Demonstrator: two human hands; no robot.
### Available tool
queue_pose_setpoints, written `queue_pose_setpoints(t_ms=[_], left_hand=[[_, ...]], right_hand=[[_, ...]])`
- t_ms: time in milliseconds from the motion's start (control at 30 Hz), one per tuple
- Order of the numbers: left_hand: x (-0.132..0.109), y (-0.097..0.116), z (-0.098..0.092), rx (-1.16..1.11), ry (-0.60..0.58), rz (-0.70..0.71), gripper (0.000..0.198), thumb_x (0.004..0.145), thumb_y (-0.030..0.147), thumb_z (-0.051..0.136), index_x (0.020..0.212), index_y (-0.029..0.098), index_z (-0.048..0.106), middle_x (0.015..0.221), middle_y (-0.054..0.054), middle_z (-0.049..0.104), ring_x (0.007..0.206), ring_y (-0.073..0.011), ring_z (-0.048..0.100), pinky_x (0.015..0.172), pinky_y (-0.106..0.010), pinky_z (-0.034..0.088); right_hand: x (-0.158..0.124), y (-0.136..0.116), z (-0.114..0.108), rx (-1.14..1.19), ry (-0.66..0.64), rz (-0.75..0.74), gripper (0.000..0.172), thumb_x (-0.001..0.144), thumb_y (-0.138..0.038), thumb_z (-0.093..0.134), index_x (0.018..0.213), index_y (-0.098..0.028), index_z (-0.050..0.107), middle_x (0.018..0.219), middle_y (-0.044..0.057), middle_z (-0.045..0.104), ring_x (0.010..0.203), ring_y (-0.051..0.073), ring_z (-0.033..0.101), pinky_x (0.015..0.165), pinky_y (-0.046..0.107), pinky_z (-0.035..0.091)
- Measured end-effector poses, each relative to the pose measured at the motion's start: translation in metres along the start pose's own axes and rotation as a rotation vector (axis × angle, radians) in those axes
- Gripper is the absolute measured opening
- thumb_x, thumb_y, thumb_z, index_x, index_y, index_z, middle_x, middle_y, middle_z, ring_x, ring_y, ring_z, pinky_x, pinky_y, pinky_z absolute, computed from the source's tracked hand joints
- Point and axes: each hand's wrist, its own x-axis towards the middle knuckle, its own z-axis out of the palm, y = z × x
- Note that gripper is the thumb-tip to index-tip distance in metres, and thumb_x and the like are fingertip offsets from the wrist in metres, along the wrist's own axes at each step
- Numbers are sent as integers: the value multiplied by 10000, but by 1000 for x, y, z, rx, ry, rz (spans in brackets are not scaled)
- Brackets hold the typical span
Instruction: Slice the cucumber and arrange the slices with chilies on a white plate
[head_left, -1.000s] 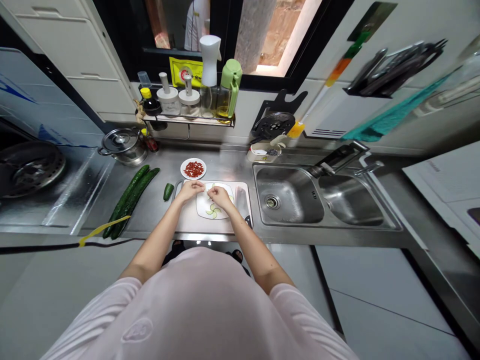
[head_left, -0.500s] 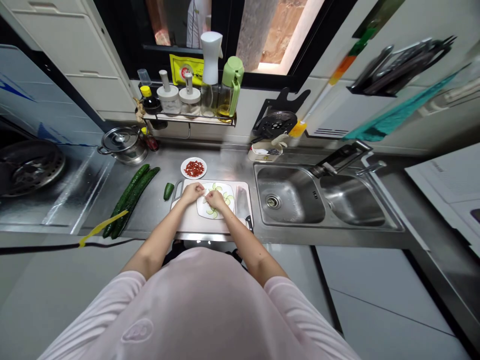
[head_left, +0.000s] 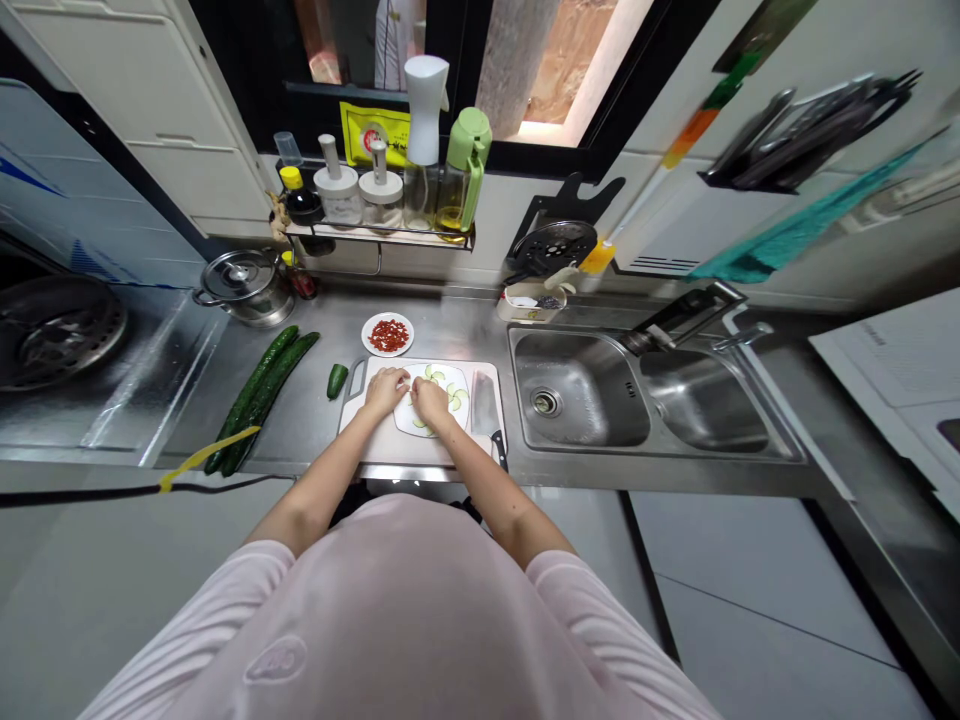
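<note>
Both my hands are over the left part of a white plate [head_left: 460, 420] with thin green-edged cucumber slices [head_left: 456, 397] laid in curved patterns. My left hand [head_left: 387, 390] is closed at the plate's left edge, fingertips pinched. Close beside it, my right hand [head_left: 430, 402] is closed too, knuckles up. Whatever lies between their fingertips is too small to make out. Beneath the plate is a pale cutting board [head_left: 390, 447]. A knife [head_left: 485, 402] with a black handle lies along the board's right side.
Left of the board lie a cut cucumber piece [head_left: 337, 380] and two whole cucumbers [head_left: 259, 400]. A small plate of red bits [head_left: 388, 335] sits behind the board. A lidded pot [head_left: 247, 290] stands back left; a double sink [head_left: 581, 385] is at right. Above hangs a condiment shelf [head_left: 382, 232].
My right hand has turned and closed more, with its knuckles now covering its fingertips. The left hand has shifted slightly and curled over. The plate and the knife stay put.
</note>
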Motion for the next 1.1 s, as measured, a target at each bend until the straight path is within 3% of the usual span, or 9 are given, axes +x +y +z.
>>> queue_pose_setpoints(t_ms=[267,833,1100], left_hand=[[-4,-8,2,52,34,9,219,791,294,550,965,233,668,961,-81,544,967,-239,459,835,-341,376],[-6,-7,2,11,22,-15,217,800,306,538,958,240,672,962,-80,523,978,-238,465,843,-336,384],[-8,-7,-3,-42,75,-31,237,821,310,506,989,242,660,969,-67,517,981,-217,472,876,-333,379]], right_hand=[[-20,-2,1,-80,-37,-76,299,941,-289,320,1148,-238,529,1057,73,589,916,178,571,739,269,404],[-22,-3,4,-57,-29,-81,299,942,-320,325,1160,-234,510,1056,72,601,900,179,578,723,264,400],[-26,4,-4,-55,-38,-83,330,944,-290,303,1196,-268,514,1072,64,593,914,175,566,730,262,387]])
